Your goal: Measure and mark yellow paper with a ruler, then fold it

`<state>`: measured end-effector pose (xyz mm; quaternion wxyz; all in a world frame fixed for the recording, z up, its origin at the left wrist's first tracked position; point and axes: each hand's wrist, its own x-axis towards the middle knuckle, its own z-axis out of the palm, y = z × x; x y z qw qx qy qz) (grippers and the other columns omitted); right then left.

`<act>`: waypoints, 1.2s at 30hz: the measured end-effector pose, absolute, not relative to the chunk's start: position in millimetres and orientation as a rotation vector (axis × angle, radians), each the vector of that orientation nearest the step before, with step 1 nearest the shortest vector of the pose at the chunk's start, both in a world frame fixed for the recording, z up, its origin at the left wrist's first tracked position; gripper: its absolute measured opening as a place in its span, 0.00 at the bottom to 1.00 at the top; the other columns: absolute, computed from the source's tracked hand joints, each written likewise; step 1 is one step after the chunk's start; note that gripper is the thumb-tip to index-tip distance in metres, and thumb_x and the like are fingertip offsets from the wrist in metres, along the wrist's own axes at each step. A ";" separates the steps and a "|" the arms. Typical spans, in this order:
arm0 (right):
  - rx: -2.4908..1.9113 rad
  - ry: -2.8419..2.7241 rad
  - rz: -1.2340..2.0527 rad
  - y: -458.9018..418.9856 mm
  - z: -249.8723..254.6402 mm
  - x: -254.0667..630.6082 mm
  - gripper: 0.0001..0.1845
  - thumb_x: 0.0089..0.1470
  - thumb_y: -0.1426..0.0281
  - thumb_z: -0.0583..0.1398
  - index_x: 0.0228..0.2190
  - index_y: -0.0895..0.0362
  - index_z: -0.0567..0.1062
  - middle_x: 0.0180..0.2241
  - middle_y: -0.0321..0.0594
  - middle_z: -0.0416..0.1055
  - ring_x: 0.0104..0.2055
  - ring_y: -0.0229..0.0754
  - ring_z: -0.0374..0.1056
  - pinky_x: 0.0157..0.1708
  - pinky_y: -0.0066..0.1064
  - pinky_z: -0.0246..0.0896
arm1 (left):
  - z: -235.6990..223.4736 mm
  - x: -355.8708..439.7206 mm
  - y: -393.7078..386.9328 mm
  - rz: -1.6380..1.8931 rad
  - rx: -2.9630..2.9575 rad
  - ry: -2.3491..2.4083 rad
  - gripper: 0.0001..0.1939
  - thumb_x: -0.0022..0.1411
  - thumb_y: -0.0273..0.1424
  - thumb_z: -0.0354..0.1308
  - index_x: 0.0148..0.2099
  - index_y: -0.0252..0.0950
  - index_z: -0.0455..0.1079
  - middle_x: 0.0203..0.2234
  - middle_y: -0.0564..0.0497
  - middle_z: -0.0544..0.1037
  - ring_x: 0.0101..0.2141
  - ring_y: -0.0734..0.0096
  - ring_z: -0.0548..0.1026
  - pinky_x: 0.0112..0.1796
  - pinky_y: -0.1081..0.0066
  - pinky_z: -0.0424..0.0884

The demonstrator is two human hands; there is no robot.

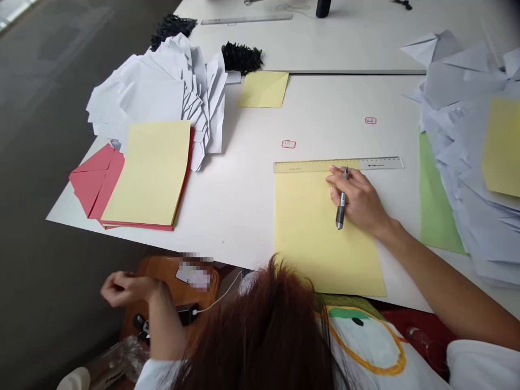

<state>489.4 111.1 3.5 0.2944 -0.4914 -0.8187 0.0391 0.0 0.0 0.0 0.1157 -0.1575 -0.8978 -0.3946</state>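
My right hand (357,200) rests on a yellow sheet (320,238) lying on the white table (244,179). Its fingers are closed round a dark pen (341,208) whose tip points at the clear ruler (339,164) laid along the sheet's top edge. My left hand (124,287) hangs off the table at the lower left, above a brown bag (170,271). Its fingers look curled but are smeared by motion. Whether it holds anything does not show.
A pad of yellow paper on red sheets (148,173) lies at the left, with folded red paper (95,181) and a heap of folded white paper (162,86) beside it. More white folded paper (467,135) and a green sheet (436,200) fill the right. A small yellow sheet (264,89) lies further back.
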 end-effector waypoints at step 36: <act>-1.312 -2.215 0.039 119.3 6.7 481.6 0.14 0.60 0.78 0.56 0.47 0.57 0.74 0.60 0.52 0.70 0.62 0.54 0.65 0.58 0.49 0.67 | 30.2 275.3 131.1 -0.390 -2.811 -1.599 0.38 0.69 0.49 0.47 0.68 0.23 0.56 0.63 0.26 0.57 0.64 0.34 0.55 0.60 0.43 0.58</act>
